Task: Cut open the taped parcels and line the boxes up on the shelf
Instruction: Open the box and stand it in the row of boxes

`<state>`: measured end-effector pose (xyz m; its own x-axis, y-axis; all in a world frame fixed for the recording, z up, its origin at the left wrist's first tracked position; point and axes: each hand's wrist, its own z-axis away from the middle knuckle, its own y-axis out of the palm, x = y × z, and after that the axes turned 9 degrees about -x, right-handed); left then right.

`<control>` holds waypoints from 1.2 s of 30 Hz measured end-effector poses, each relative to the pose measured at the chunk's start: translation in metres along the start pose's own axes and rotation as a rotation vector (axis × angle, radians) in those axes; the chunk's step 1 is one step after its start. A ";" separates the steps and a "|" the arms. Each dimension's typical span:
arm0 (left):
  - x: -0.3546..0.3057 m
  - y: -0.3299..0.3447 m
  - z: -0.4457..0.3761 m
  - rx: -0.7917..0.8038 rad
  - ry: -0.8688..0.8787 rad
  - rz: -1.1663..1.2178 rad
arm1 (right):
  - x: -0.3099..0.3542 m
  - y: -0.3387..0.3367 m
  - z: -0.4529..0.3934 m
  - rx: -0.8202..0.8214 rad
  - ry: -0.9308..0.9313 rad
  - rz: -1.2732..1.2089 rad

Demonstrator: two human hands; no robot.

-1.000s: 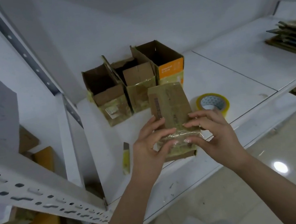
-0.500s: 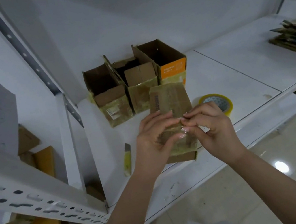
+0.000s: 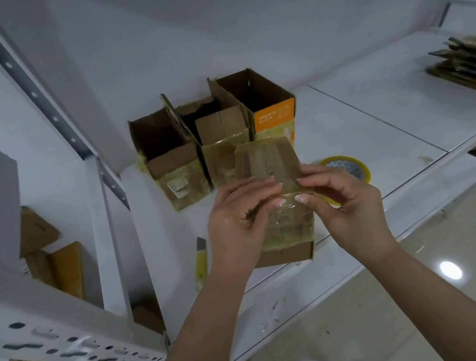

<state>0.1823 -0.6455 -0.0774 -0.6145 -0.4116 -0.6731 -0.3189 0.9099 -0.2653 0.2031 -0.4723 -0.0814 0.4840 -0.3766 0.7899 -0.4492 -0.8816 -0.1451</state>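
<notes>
While both hands work at the near edge of the white metal shelf (image 3: 375, 116), other things sit around them. Far to the left, brown cardboard pieces (image 3: 37, 232) lie beside the grey upright post (image 3: 32, 90). On the shelf, a yellow box cutter (image 3: 200, 261) lies flat, just left of the left wrist. Behind it, against the back wall, three open brown cardboard boxes stand side by side, touching: the left open box (image 3: 170, 159), the middle open box (image 3: 221, 139) and the right open box with an orange label (image 3: 265, 105). In front of them stands the brown cardboard parcel wrapped in shiny yellowish tape (image 3: 268, 163), close to the near edge. The left hand (image 3: 236, 220) curls around the parcel's left side, fingertips on the tape. The right hand (image 3: 345, 204) pinches the loose clear tape on the parcel's top, thumb and fingers pressed together. Just behind the right hand, a yellow roll of tape (image 3: 349, 166) lies flat. Far right, a stack of flattened cardboard (image 3: 470, 68) rests on the shelf.
</notes>
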 end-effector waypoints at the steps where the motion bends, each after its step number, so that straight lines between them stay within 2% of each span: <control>1: 0.002 -0.003 0.001 0.004 -0.033 0.038 | 0.000 0.000 0.000 -0.014 0.023 -0.029; 5: 0.006 -0.010 0.003 -0.012 -0.140 0.177 | 0.000 -0.002 -0.003 -0.031 -0.021 -0.002; 11: -0.001 -0.003 0.002 -0.067 -0.081 0.118 | 0.013 0.008 -0.009 0.151 -0.116 0.191; 17: -0.002 -0.007 0.003 -0.079 -0.226 0.174 | 0.017 0.013 -0.016 0.092 -0.081 0.177; 21: -0.004 -0.004 0.005 -0.095 -0.261 0.231 | 0.020 0.015 -0.016 0.127 -0.089 0.219; 29: -0.009 0.004 0.003 -0.160 -0.239 0.176 | 0.019 0.023 -0.020 0.027 -0.086 0.216; 36: -0.016 -0.014 -0.013 -0.040 -0.405 0.324 | 0.029 0.015 -0.036 0.049 0.037 0.067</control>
<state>0.1874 -0.6524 -0.0545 -0.3601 -0.0493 -0.9316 -0.1912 0.9813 0.0219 0.1831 -0.4857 -0.0394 0.4251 -0.4256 0.7988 -0.4419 -0.8678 -0.2272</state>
